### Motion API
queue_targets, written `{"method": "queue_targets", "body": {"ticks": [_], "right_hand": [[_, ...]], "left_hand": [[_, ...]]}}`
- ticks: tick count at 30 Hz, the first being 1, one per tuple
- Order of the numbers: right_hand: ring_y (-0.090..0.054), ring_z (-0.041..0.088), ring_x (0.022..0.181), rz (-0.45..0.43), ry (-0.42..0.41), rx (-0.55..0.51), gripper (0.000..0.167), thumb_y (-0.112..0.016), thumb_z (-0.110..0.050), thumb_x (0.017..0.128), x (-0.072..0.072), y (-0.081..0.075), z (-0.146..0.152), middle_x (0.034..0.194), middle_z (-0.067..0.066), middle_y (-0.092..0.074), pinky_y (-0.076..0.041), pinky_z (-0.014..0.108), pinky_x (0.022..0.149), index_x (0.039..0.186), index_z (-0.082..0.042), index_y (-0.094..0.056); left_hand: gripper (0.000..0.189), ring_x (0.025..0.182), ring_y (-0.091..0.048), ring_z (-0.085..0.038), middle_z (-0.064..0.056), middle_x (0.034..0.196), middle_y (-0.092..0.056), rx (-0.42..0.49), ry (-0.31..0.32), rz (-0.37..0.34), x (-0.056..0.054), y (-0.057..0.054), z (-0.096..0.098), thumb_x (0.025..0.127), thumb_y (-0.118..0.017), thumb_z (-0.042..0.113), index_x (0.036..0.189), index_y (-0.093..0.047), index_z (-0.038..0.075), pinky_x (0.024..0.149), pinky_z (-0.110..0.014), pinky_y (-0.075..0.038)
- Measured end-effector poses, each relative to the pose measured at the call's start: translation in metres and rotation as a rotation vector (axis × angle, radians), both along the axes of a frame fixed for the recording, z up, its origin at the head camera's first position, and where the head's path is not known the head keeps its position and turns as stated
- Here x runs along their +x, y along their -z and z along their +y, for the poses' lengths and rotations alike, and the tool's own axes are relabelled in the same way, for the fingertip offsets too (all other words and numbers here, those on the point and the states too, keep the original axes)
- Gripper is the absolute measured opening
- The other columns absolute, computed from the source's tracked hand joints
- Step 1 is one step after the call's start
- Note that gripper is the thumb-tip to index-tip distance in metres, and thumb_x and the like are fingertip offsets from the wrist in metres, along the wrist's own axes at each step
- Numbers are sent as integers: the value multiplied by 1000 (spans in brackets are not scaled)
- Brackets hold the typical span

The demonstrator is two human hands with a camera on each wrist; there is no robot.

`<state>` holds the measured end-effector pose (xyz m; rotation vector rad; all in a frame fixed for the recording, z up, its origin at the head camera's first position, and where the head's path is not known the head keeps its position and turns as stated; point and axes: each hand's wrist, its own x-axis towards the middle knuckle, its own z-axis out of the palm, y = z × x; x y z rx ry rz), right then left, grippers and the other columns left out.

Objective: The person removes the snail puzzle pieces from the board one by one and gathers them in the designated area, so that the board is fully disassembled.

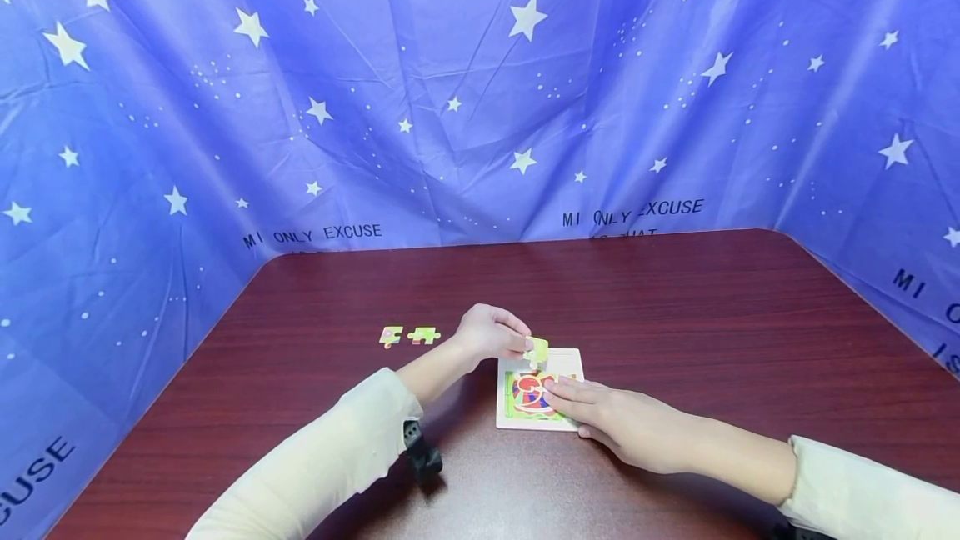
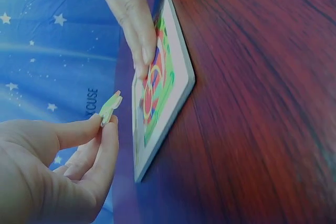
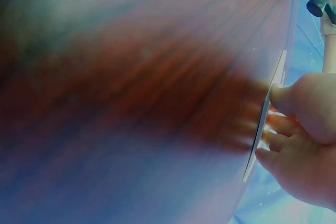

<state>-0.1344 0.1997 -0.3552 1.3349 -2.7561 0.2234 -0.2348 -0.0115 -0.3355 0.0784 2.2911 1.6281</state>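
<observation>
My left hand [image 1: 491, 333] pinches a yellow-green puzzle piece [image 1: 536, 351] between thumb and fingers. The piece is held over the far part of a white-framed puzzle board [image 1: 540, 423]. In the left wrist view the same piece [image 2: 110, 107] is tilted and apart from the board [image 2: 181, 77]. My right hand [image 1: 637, 423] rests its straight fingers on the board's picture [image 1: 525, 394], which is red, blue and green. Its thumb is at the board's right edge. Those fingers hide part of the picture. At the picture's far side, a pale strip of the board shows.
Two loose puzzle pieces, one with a pink mark [image 1: 391, 336] and one mostly yellow-green [image 1: 424, 335], lie on the dark red wooden table [image 1: 675, 315] left of the board. A blue star-patterned curtain [image 1: 450, 65] hangs behind. A black wrist camera [image 1: 423, 452] is strapped to the left wrist.
</observation>
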Motion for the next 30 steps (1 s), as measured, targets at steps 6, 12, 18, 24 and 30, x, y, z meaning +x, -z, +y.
{"method": "queue_targets", "body": {"ticks": [6,12,18,24,30], "right_hand": [[-51,26,132,-2,4,-5,47,-57,-12,94,0,1,0,146,6,-50,-51,41,99,140,-12,-50],[-51,26,131,8,3,-5,47,-57,-12,94,0,2,0,146,7,-51,-50,41,100,140,-11,-50],[-52,26,131,28,-3,0,46,-57,-12,94,1,2,0,145,7,-51,-51,41,99,140,-11,-50],[-52,26,131,36,-3,-2,46,-58,-12,94,1,2,0,145,7,-51,-51,41,99,139,-10,-51],[-52,26,131,31,5,-5,47,-58,-12,93,2,1,0,146,6,-51,-51,41,99,140,-11,-50]], "left_hand": [[19,67,-68,-11,-18,92,-75,6,-10,-11,-3,1,-16,77,-75,-1,96,-73,-5,73,-33,-61],[20,68,-67,-10,-17,90,-75,55,-30,-14,-8,2,-32,78,-74,-3,97,-72,-8,74,-34,-61],[23,65,-66,-10,-10,80,-73,85,-59,-18,-17,-2,-49,79,-72,-5,102,-70,-10,75,-35,-60],[26,64,-66,-8,-7,79,-71,95,-94,-17,-26,-3,-66,82,-68,-6,108,-68,-12,71,-29,-61],[25,63,-66,-9,-9,78,-72,24,-136,-9,-31,-3,-76,81,-69,-6,106,-69,-11,70,-28,-60]]}}
